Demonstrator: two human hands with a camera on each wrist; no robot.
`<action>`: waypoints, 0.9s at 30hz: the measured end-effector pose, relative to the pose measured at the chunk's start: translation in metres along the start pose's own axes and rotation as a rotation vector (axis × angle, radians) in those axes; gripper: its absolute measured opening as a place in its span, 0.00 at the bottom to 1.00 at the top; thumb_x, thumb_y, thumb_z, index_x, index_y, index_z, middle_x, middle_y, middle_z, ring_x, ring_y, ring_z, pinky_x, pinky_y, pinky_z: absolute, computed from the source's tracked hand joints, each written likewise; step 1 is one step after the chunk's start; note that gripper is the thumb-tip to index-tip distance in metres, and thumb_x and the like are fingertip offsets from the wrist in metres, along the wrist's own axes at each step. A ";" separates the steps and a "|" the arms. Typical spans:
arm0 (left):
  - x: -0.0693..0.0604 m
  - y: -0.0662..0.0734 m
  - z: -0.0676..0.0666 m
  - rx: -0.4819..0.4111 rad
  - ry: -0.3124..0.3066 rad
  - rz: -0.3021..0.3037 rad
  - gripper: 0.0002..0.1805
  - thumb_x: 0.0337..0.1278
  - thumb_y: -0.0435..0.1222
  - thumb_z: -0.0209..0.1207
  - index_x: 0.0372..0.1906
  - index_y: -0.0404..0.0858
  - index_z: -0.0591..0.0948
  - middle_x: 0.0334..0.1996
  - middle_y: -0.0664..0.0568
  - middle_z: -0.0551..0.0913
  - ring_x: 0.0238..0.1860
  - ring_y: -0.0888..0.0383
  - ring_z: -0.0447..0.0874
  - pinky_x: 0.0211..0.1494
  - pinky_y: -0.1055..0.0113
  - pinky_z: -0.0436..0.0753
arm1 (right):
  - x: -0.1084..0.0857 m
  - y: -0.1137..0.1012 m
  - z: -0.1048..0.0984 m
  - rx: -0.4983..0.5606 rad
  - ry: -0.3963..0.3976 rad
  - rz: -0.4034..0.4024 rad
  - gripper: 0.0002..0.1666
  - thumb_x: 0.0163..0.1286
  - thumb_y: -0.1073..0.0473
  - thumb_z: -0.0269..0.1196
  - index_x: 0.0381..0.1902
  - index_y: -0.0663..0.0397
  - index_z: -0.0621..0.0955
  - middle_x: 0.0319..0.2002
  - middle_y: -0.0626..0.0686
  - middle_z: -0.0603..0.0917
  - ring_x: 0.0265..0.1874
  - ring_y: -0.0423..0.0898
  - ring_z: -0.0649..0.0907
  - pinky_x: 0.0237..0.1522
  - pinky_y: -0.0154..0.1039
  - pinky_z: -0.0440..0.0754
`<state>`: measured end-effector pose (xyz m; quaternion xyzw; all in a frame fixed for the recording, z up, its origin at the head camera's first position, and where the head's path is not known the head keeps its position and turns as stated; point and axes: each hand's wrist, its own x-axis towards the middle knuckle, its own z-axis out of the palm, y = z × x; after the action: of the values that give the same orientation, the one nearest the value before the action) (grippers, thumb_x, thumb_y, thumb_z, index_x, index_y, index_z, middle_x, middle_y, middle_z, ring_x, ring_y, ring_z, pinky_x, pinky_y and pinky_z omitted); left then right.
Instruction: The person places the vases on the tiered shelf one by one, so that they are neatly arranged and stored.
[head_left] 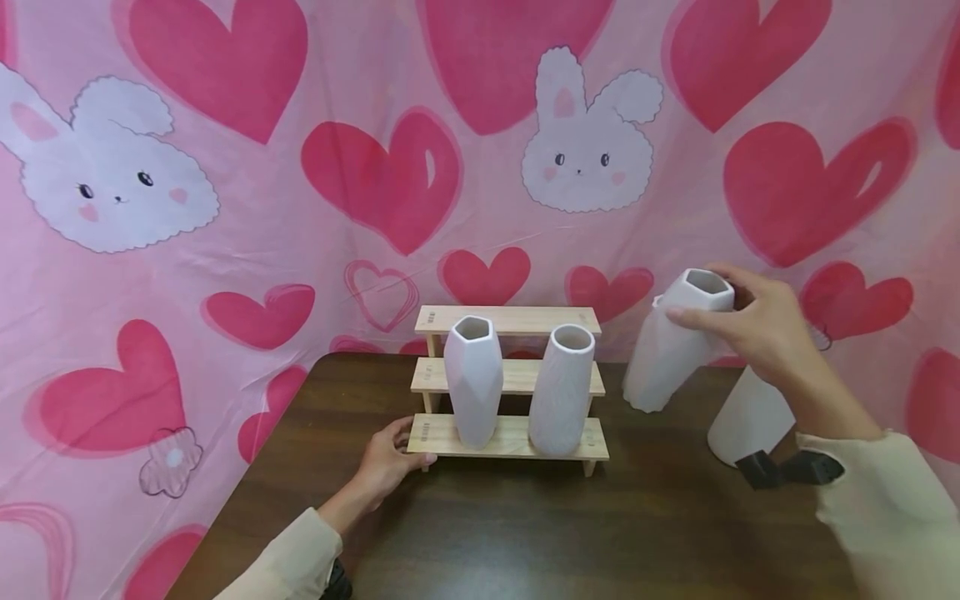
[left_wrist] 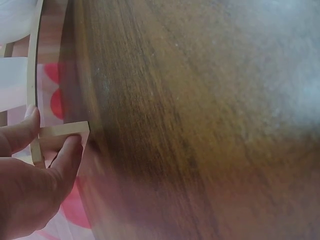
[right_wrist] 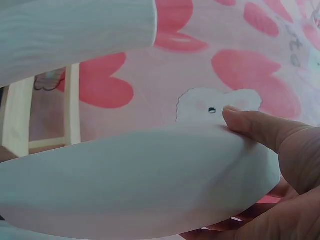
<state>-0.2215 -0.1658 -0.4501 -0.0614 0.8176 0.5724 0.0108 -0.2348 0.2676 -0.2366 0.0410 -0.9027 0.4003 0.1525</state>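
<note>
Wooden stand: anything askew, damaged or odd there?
Nothing stands out. The wooden stand looks level, the faceted vase and round-mouthed vase stand upright on its bottom shelf, and no damage shows. The left hand has its grip on one end.

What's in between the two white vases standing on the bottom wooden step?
Nothing: only a bare stretch of the bottom step lies between the angular vase and the round-topped vase. The head view shows that.
</note>
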 end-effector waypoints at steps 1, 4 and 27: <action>0.000 0.000 0.000 0.004 0.001 -0.001 0.41 0.42 0.29 0.73 0.65 0.30 0.68 0.49 0.38 0.81 0.45 0.49 0.82 0.44 0.60 0.82 | 0.001 -0.003 0.000 -0.001 0.005 -0.004 0.44 0.56 0.38 0.69 0.67 0.47 0.70 0.53 0.59 0.75 0.46 0.57 0.74 0.32 0.42 0.81; 0.001 0.001 0.000 0.006 0.001 -0.004 0.41 0.42 0.29 0.73 0.65 0.30 0.68 0.49 0.38 0.81 0.45 0.49 0.82 0.44 0.60 0.82 | 0.005 -0.011 0.001 0.003 0.016 -0.010 0.46 0.54 0.36 0.70 0.67 0.46 0.70 0.54 0.57 0.75 0.46 0.56 0.75 0.35 0.43 0.81; 0.000 0.002 -0.001 0.037 -0.005 -0.019 0.41 0.43 0.30 0.72 0.66 0.31 0.67 0.50 0.39 0.80 0.46 0.49 0.81 0.47 0.58 0.82 | 0.037 -0.077 0.013 0.103 -0.016 0.009 0.45 0.50 0.33 0.71 0.65 0.37 0.72 0.54 0.52 0.78 0.48 0.51 0.77 0.49 0.51 0.78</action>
<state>-0.2221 -0.1657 -0.4483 -0.0676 0.8274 0.5572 0.0195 -0.2581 0.2080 -0.1788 0.0479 -0.8824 0.4464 0.1409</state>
